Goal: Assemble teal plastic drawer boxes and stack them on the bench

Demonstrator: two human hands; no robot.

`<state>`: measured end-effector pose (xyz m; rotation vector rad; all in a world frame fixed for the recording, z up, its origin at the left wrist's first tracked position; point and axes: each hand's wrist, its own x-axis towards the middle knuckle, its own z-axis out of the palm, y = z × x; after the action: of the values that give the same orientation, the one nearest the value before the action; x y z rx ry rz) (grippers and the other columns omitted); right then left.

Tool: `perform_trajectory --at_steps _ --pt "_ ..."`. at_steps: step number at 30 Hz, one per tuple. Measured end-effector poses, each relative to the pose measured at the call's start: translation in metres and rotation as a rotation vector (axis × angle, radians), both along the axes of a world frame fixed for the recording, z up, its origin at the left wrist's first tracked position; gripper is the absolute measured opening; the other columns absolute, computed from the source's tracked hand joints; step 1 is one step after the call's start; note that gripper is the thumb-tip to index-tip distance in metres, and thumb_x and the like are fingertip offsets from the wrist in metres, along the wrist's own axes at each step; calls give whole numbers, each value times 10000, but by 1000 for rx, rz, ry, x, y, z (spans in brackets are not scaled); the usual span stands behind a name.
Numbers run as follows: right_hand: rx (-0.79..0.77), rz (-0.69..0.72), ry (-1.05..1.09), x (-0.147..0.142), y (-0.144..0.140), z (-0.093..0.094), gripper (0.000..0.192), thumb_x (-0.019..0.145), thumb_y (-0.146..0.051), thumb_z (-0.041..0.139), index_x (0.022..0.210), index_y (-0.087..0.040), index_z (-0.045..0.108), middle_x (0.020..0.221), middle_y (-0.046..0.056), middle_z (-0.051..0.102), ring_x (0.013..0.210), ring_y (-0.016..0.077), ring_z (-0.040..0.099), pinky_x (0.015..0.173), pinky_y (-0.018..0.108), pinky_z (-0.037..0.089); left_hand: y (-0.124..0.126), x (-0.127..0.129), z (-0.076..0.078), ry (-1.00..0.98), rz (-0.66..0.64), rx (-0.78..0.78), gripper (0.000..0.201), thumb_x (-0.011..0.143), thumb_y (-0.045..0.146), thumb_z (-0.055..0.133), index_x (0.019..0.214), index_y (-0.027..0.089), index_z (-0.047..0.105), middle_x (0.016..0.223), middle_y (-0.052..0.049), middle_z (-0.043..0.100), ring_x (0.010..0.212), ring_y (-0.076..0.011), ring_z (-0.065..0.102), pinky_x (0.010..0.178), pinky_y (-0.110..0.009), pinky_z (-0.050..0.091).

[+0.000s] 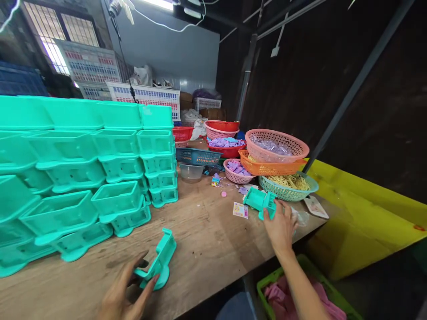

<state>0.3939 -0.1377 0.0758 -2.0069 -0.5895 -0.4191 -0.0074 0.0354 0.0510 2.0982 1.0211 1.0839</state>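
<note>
At the table's near edge my left hand [122, 291] grips a turquoise plastic tray-like piece [163, 255], tilted on its side, with the thumb against its rounded tab. Further right, my right hand [280, 226] is closed on the near end of another turquoise plastic piece [256, 198] lying on the table. Its fingertips are partly hidden behind the back of the hand. Beside that piece lie a small printed card [240, 210] and a clear plastic bag [300, 217]. Stacked turquoise pieces [63, 209] of the same colour fill the left side.
Behind my right hand stand a pink basket [300, 149], an orange basket [267, 168] and a green basket [283, 191] in a pile. A clear tub [191, 173] sits mid-table. Below the edge is a green crate [263, 291] with pink pieces. Yellow sheeting [367, 204] borders the right.
</note>
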Motion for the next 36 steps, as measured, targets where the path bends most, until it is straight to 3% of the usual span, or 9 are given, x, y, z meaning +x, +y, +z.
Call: perform_trajectory --at_steps 4,7,14,19,22,25,28,31,36 --pt "-31 33 -37 21 -2 -3 481 817 -663 530 834 -213 700 1015 190 740 1089 416 614 1028 627 417 -5 -2 1 -40 17 28 495 766 777 697 936 315 749 809 -12 805 681 -284 772 585 -346 651" --pt "5 129 -46 8 -4 -4 605 808 -761 495 911 -208 717 989 154 771 952 350 693 889 480 545 -9 -5 1 -73 38 129 410 824 696 706 907 298 754 824 -7 807 686 -254 773 652 -326 661" --pt "-54 615 116 -111 6 -15 423 890 -620 632 987 -236 781 921 55 798 845 256 762 709 277 608 -44 -7 2 -120 67 163 232 923 444 713 1046 247 719 898 -33 777 760 -217 763 676 -291 646" --pt "-188 1065 175 -149 26 -23 314 921 -543 627 996 -295 806 1054 46 801 1001 268 763 888 322 619 -63 -11 -14 -107 110 28 448 870 357 781 1271 248 614 1120 -88 728 929 -248 742 855 -395 651" --pt "-174 1050 156 -124 40 -30 394 876 -612 639 1013 -281 800 1082 67 797 995 285 758 865 347 628 -57 -12 -19 -106 121 -72 794 747 370 903 1411 253 482 1331 -132 634 1206 -322 663 1066 -526 568" --pt "-144 826 119 -103 50 -36 541 911 -685 535 1157 -259 759 1171 92 776 1009 298 746 732 343 621 -41 -8 -16 -93 -4 -187 1186 627 392 988 1564 236 278 1563 -201 449 1478 -395 438 1245 -619 364" --pt "-157 770 -3 -113 52 -35 523 1006 -646 424 1247 -275 702 1234 80 753 1090 294 724 823 384 596 -23 -4 -7 -79 -155 -278 1415 573 379 1020 1636 224 99 1675 -236 271 1568 -412 278 1288 -624 268" --pt "-137 882 -239 -139 51 -28 499 980 -661 528 1265 -277 671 1284 88 716 1165 308 688 945 433 554 -9 -8 8 -22 -318 -230 1391 578 330 1020 1646 256 130 1704 -202 222 1587 -399 229 1302 -613 227" --pt "-120 1007 -405 -144 53 -17 294 1024 -426 500 1206 -316 703 1232 53 741 1122 271 711 885 398 567 1 -18 29 130 -375 -97 1137 536 305 1036 1507 258 448 1537 -169 440 1493 -397 393 1258 -577 343"
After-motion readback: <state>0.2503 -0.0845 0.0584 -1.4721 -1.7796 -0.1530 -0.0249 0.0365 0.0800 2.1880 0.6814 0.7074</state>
